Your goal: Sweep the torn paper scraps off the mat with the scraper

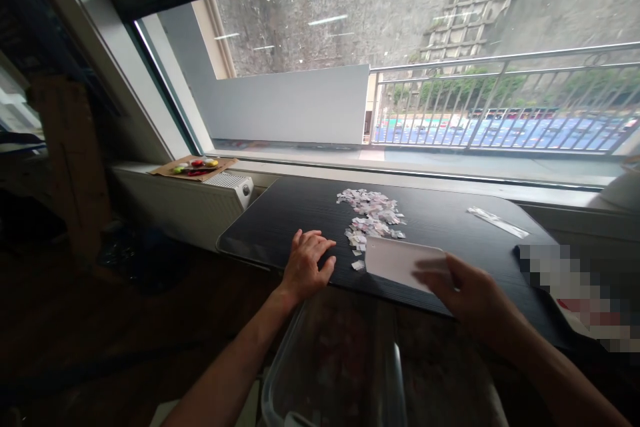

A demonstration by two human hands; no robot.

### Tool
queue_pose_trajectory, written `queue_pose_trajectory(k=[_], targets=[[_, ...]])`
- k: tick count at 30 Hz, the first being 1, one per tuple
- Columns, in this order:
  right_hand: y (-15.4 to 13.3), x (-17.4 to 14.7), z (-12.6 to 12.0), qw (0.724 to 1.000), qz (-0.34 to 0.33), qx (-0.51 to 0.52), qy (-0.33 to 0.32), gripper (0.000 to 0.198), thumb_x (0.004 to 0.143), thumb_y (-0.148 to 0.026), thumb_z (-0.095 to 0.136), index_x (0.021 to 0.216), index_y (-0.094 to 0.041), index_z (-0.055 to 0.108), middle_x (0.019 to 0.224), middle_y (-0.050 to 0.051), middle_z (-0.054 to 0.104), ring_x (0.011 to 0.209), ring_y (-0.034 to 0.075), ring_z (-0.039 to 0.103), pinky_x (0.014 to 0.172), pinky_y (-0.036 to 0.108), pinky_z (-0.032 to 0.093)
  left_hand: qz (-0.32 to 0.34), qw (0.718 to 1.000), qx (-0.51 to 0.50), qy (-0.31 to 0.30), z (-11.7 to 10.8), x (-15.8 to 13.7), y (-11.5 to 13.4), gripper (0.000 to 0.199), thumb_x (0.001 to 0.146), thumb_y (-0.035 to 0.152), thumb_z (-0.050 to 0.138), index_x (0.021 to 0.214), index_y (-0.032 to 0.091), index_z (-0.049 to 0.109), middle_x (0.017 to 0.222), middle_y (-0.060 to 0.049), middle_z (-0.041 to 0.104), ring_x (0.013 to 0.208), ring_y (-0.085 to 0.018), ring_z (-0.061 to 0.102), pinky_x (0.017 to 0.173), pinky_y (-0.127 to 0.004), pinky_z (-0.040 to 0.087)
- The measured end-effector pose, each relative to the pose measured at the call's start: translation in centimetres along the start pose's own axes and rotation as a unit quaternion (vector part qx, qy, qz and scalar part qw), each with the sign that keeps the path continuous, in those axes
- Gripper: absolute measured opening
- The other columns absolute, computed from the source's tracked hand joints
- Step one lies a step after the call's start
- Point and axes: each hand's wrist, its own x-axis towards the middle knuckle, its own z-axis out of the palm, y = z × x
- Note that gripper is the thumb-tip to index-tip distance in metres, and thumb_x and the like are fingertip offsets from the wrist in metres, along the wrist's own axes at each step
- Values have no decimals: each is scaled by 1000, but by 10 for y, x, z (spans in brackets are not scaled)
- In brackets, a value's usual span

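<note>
My left hand (310, 263) rests at the front edge of the black tabletop (295, 207), its fingers stretched out and nothing in it. A flat pale pinkish sheet (395, 260) with rounded corners and a small hole near one corner is held in my right hand (460, 280), whose fingers are slightly blurred. Its left end reaches the near side of a loose heap of small whitish paper-like pieces (373, 207). One stray piece (358, 265) lies apart, close to the table's front edge. Below that edge stands a clear plastic bin (280, 373); what it contains is too dark to make out.
A clear plastic strip or wrapper (497, 221) lies on the right of the table. Left of the table is a white radiator (200, 207), with cardboard (173, 168) and colourful small items on the ledge. The window (300, 27) runs behind, with a dark pixelated object at right.
</note>
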Motion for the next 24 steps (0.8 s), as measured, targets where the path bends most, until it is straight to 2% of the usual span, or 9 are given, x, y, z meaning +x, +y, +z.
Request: queue_pose_trajectory(k=[5, 9, 14, 18, 22, 24], targets=[[-2, -1, -4, 998, -3, -48, 29, 23, 83, -36, 55, 94, -22, 70, 89, 5, 77, 79, 23, 72, 70, 31, 55, 0, 1000, -2, -6, -1, 0, 0, 24, 81, 23, 55, 104, 22, 64, 100, -5, 67, 115, -26, 53, 112, -54, 25], [-1, -3, -13, 995, 0, -87, 46, 22, 84, -35, 54, 94, -22, 69, 88, 5, 77, 78, 23, 72, 67, 30, 53, 6, 1000, 1, -1, 0, 0, -1, 24, 83, 23, 54, 104, 21, 64, 100, -5, 68, 115, -26, 54, 111, -55, 25], [2, -18, -35, 985, 36, -139, 96, 20, 80, -35, 56, 89, -23, 69, 76, 3, 75, 67, 22, 70, 60, 30, 51, 10, 1000, -4, 2, 0, 0, -2, 23, 83, 25, 54, 104, 23, 64, 99, -4, 68, 115, -26, 54, 111, -55, 25], [1, -20, -40, 979, 48, -149, 127, 20, 79, -36, 56, 88, -23, 69, 72, 3, 74, 63, 22, 69, 57, 29, 50, 15, 1000, -6, 5, 0, 0, -3, 24, 82, 24, 54, 104, 23, 64, 99, -4, 68, 114, -26, 55, 111, -55, 24], [-1, -14, -34, 989, 3, -127, 81, 20, 82, -34, 55, 91, -23, 69, 80, 3, 77, 71, 21, 71, 62, 28, 52, 18, 1000, -1, 8, 0, -1, -4, 23, 83, 25, 53, 103, 22, 64, 98, -5, 68, 113, -27, 55, 110, -55, 26], [-1, -14, -34, 985, 7, -152, 83, 18, 82, -31, 54, 90, -23, 68, 79, 3, 77, 70, 21, 71, 61, 28, 52, 20, 1000, 0, 8, 0, -1, -4, 23, 83, 25, 53, 103, 22, 64, 98, -5, 68, 113, -27, 55, 110, -55, 26]])
